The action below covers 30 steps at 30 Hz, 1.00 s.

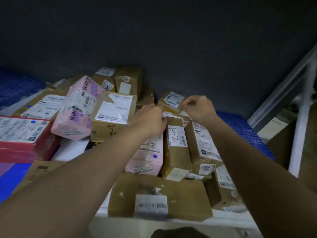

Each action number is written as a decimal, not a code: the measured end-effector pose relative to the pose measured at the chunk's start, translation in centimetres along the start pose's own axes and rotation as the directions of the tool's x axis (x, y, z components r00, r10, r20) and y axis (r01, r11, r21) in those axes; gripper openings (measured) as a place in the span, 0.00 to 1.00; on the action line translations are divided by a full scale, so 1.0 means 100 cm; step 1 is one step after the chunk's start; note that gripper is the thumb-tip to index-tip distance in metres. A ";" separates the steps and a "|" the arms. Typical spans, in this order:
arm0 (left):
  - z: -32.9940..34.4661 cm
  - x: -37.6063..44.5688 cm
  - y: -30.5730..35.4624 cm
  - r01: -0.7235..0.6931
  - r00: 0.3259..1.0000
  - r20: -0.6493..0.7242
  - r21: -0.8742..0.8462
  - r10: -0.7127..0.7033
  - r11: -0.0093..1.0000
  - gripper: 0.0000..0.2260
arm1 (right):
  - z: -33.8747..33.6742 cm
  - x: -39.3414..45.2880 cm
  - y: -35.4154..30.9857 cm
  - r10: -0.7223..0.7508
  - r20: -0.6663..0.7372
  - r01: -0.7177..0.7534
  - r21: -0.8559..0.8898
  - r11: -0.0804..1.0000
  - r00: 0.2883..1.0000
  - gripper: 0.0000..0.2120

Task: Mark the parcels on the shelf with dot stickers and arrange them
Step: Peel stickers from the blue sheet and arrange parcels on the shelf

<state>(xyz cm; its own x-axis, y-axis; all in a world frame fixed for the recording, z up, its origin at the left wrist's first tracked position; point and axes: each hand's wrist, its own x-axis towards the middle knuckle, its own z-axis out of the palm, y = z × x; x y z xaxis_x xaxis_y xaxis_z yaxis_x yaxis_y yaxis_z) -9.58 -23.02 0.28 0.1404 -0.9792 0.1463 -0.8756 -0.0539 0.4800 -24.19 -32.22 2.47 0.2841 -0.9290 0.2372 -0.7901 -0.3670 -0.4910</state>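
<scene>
The left hand point(151, 117) is reaching in over the pile, its fingers curled down at the far end of an upright brown parcel point(176, 145) marked "2" and a white-edged item just behind it; whether the grip is actually clasping either one cannot be told. The right hand point(197, 109) is pinching, thumb against fingertips, at the near corner of a small brown parcel point(171, 100) lying against the back wall, right at the edge of its white label; whatever is sitting in that grip is too small to make out. Between the forearms a pink parcel point(145, 160) is carrying a blue dot sticker point(155, 156), and a taller labelled brown box point(204, 145) is leaning just right of the "2" parcel. A wide flat brown carton point(159, 194) with a barcode label is lying nearest the camera. Further left, a brown box point(111, 115) with a torn white label is standing beside a tilted pink box point(77, 110), and a red parcel point(24, 136) is showing a blue dot on its label. All of them are crowding a blue perforated shelf point(245, 131). A dark grey wall point(154, 40) is filling the background, and a grey metal frame point(291, 86) is slanting down the right side.
</scene>
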 end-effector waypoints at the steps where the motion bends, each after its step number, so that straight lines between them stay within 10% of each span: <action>1: 0.004 0.014 0.000 0.004 1.000 0.024 0.003 -0.004 1.000 0.15 | 0.001 0.011 0.007 0.022 0.025 -0.021 -0.011 1.000 0.999 0.06; 11: 0.033 0.112 0.001 0.138 0.943 0.279 0.165 -0.180 0.977 0.18 | 0.019 0.065 0.031 0.290 0.480 -0.204 -0.223 0.953 0.828 0.07; 21: 0.044 0.128 -0.004 0.244 0.884 0.356 0.202 -0.303 0.949 0.05 | 0.045 0.088 0.051 0.499 0.598 -0.441 -0.255 0.860 0.627 0.06; 30: 0.018 0.109 0.005 0.337 0.934 0.159 -0.099 -0.319 0.936 0.25 | 0.017 0.069 0.050 0.471 0.284 -0.529 0.181 0.829 0.835 0.15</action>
<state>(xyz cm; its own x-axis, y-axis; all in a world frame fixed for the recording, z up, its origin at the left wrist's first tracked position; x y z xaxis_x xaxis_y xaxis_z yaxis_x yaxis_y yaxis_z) -9.28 -34.03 0.56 0.3370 -0.9287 -0.1545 -0.7270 -0.3609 0.5841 -25.27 -40.59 0.20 0.0189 -0.9624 -0.2710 -0.7073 0.1787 -0.6840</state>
